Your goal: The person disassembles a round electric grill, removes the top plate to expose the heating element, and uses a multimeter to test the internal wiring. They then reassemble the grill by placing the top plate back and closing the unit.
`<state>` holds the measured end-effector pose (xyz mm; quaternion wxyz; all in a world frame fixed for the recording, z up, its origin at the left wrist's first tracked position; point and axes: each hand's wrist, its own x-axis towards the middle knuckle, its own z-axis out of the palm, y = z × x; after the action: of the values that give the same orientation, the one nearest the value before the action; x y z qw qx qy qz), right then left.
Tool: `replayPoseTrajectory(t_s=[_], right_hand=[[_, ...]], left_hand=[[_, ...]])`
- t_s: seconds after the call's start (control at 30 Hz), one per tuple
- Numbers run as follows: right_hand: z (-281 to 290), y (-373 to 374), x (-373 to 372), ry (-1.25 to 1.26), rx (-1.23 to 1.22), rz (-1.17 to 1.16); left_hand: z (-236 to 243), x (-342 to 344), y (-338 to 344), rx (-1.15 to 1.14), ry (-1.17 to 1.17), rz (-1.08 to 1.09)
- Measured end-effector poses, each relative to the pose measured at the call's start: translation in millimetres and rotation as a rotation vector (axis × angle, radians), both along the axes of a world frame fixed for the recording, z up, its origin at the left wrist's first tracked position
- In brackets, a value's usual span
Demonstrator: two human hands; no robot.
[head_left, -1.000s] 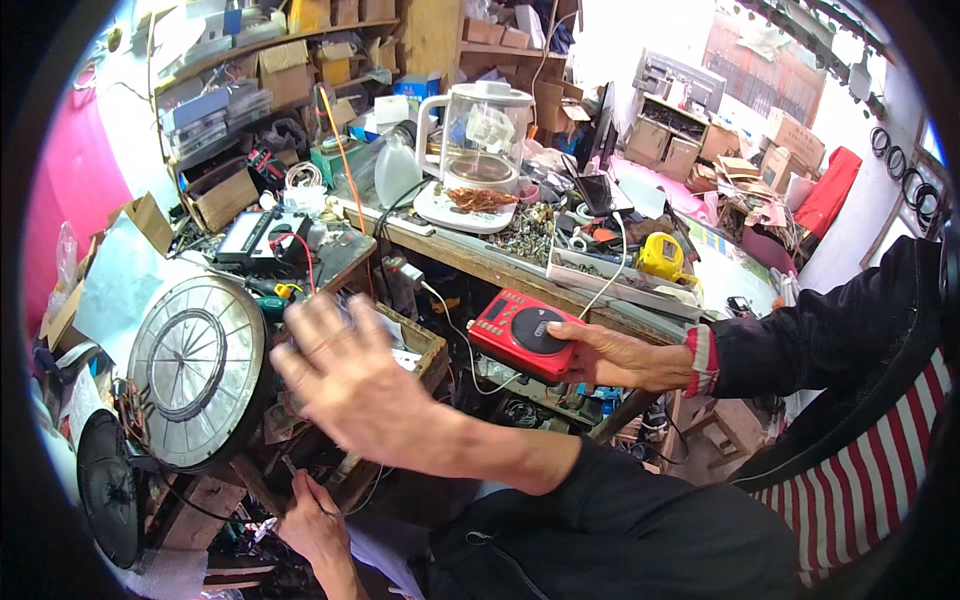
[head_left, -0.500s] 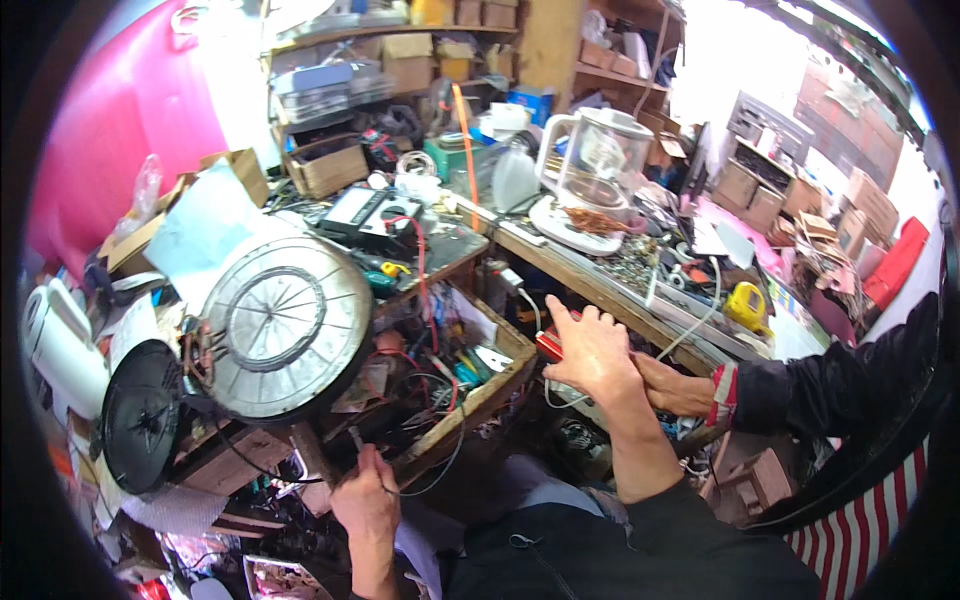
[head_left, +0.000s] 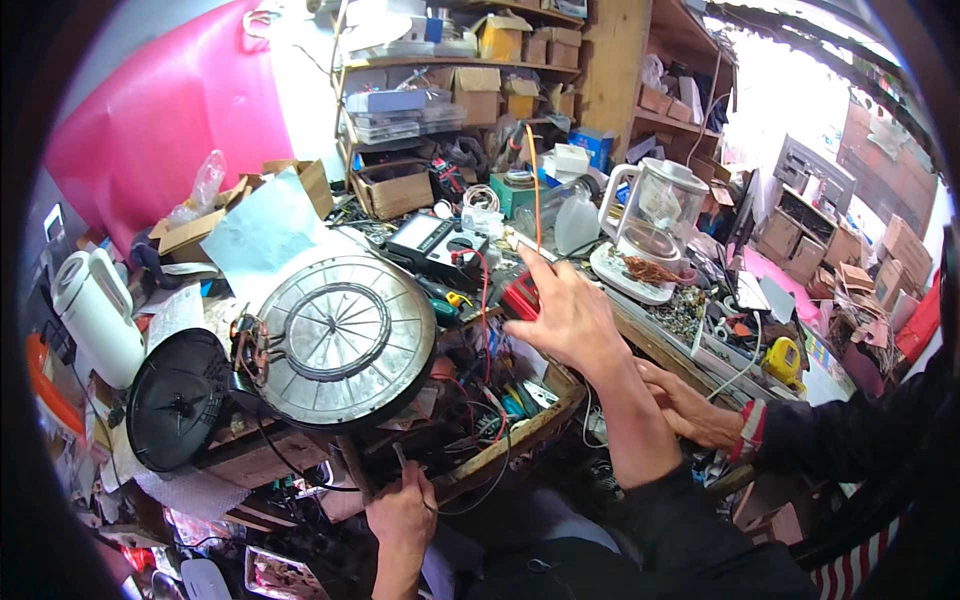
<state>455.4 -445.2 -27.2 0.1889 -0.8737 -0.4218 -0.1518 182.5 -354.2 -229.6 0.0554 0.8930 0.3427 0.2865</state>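
Observation:
My left hand (head_left: 402, 508), low in the middle, is closed round a slim grey rod-like tool (head_left: 400, 456); a thin cord curves away beside it. Above and left of this hand lies a large round metal plate (head_left: 335, 335) with radial lines and a ring, copper-coloured parts at its left edge. My right hand (head_left: 575, 320) reaches over the open drawer with a red box-like device (head_left: 520, 298) between thumb and fingers; most of the grip is hidden. Another person's hand (head_left: 690, 405) is at my right forearm. A black-and-white meter (head_left: 435, 245) with a red lead stands behind the plate.
A wooden drawer (head_left: 505, 455) with pliers, screwdrivers and wires stands open. A black round cover (head_left: 178, 400) and white kettle (head_left: 98, 315) are at the left. On the right bench are a glass jug appliance (head_left: 655, 215) and yellow tape measure (head_left: 785, 362).
My right hand has moved left and forward with the red device, away from the other person's hand. The view has shifted. My left hand still holds the slim tool.

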Motion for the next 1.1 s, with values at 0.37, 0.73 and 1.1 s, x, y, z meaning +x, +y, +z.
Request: replayPoseTrajectory(t_s=[0.37, 0.73, 1.1], right_hand=[[53, 207, 105, -0.022, -0.110, 0.266], [-1, 311, 224, 0.077, -0.173, 0.376], [2, 281, 204, -0.009, 0.040, 0.492]], left_hand=[[7, 3, 0, 0.111, -0.005, -0.023], [1, 5, -2, 0.047, 0.053, -0.015], [3, 3, 3, -0.015, 0.032, -0.055]])
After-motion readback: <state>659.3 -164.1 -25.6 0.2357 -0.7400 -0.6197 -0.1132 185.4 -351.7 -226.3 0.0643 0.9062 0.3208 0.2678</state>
